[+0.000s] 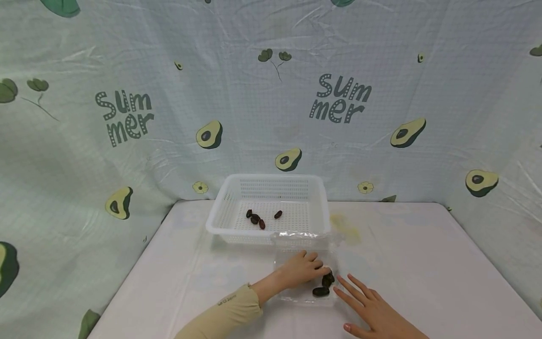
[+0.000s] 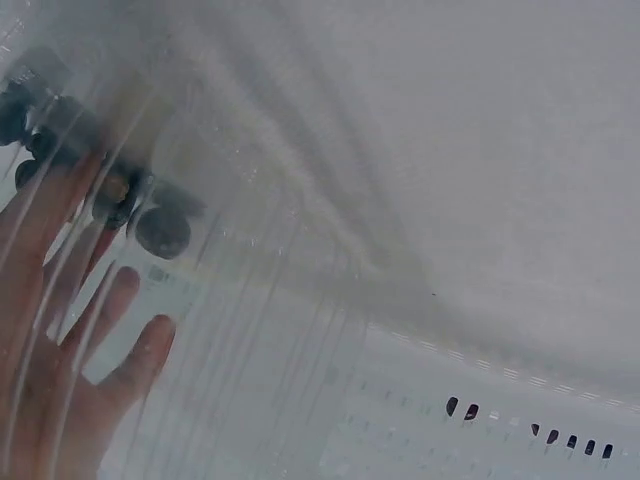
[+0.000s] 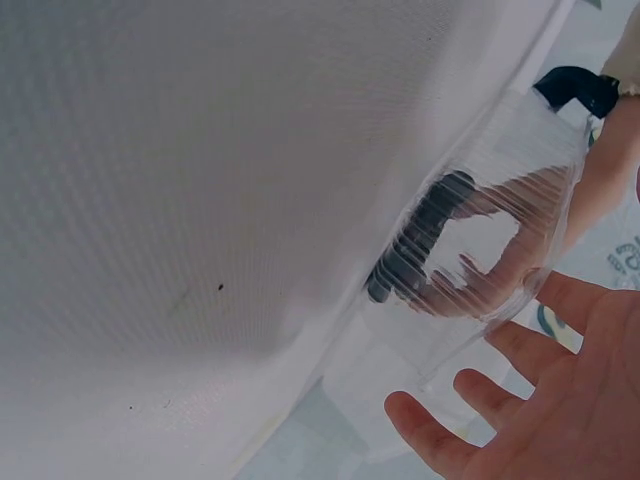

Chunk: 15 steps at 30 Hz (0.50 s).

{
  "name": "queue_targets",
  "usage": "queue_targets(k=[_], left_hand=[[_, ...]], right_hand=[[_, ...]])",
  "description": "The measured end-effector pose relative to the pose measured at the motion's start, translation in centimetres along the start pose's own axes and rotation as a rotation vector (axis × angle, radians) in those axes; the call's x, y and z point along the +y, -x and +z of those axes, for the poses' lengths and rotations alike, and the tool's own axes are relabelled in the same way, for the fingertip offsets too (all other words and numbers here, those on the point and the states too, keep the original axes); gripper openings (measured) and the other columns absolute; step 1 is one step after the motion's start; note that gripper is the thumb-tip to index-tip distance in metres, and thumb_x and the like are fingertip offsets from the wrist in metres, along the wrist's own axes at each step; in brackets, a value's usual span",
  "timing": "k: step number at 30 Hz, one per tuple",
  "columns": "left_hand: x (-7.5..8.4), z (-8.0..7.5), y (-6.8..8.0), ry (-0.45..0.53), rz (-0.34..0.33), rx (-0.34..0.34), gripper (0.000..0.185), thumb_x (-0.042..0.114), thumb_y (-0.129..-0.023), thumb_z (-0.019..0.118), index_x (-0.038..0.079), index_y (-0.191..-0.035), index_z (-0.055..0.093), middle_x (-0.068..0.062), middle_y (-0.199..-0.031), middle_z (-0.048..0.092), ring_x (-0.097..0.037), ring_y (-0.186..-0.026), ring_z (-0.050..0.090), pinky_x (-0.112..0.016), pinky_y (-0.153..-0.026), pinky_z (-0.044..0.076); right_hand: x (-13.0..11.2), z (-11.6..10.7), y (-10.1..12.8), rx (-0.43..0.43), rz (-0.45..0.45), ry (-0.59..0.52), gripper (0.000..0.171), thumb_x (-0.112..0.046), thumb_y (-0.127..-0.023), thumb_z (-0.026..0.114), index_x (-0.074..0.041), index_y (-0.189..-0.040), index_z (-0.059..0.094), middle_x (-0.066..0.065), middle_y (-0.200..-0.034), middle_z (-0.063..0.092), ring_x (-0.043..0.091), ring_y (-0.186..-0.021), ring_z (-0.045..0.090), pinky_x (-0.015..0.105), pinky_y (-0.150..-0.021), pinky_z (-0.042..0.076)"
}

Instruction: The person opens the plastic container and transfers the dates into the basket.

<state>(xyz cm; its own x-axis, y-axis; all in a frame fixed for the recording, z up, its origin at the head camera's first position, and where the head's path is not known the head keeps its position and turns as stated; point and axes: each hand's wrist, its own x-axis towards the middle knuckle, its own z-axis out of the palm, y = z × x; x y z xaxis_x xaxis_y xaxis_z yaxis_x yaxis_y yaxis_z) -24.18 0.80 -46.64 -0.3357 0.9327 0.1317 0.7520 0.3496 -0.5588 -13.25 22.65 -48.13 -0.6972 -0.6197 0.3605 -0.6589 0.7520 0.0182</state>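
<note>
A clear plastic box [image 1: 292, 295] with its lid raised lies on the table in front of a white basket [image 1: 216, 231]. Inside the box are several dark dates [image 1: 321, 292], shiny and wrinkled. My left hand [image 1: 298, 270] reaches into the box, its fingertips at the dates; the thumb is hidden in the head view. Through the ribbed plastic, the left wrist view shows that hand [image 2: 75, 370] with fingers extended beside dates [image 2: 162, 232]. Just right of the box, my right hand [image 1: 372, 310] spreads its fingers, fingertips close to the box edge, holding nothing.
Several reddish-brown dates [image 1: 255, 219] lie in the perforated basket. A pale cloth covers the table [image 1: 423, 254], with a yellowish stain [image 1: 345, 228] right of the basket. Behind hangs a sheet [image 1: 237, 94] printed with avocados and lettering.
</note>
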Motion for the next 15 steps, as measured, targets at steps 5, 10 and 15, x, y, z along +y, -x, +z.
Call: queue_targets(k=[5,10,15], left_hand=[[0.1,0.1,0.1,-0.014,0.003,-0.012,0.026,0.029,-0.092,0.041,0.033,-0.117,0.045,0.015,-0.099,0.058,-0.004,-0.089,0.051,-0.019,-0.071,0.042],[-0.1,-0.4,0.4,0.016,0.020,-0.064,0.032,0.035,-0.087,0.052,0.030,-0.117,0.043,0.010,-0.103,0.059,-0.007,-0.093,0.053,-0.023,-0.080,0.044],[-0.6,-1.6,1.3,0.013,0.028,-0.024,0.036,0.043,-0.079,0.057,0.028,-0.110,0.045,0.011,-0.100,0.057,-0.006,-0.088,0.050,-0.021,-0.075,0.041]], right_hand=[[0.0,0.1,0.1,-0.004,0.006,-0.010,0.068,-0.046,-0.077,0.062,-0.021,-0.135,0.038,0.008,-0.139,0.039,0.005,-0.137,0.000,0.039,-0.073,0.045],[0.0,0.1,0.1,-0.002,0.011,-0.023,0.068,-0.045,-0.076,0.063,-0.020,-0.135,0.039,0.008,-0.139,0.040,0.004,-0.137,-0.001,0.039,-0.073,0.045],[-0.1,0.1,0.0,-0.017,0.024,-0.050,0.067,-0.045,-0.078,0.061,-0.020,-0.135,0.039,0.009,-0.138,0.040,-0.001,-0.136,-0.008,0.041,-0.073,0.045]])
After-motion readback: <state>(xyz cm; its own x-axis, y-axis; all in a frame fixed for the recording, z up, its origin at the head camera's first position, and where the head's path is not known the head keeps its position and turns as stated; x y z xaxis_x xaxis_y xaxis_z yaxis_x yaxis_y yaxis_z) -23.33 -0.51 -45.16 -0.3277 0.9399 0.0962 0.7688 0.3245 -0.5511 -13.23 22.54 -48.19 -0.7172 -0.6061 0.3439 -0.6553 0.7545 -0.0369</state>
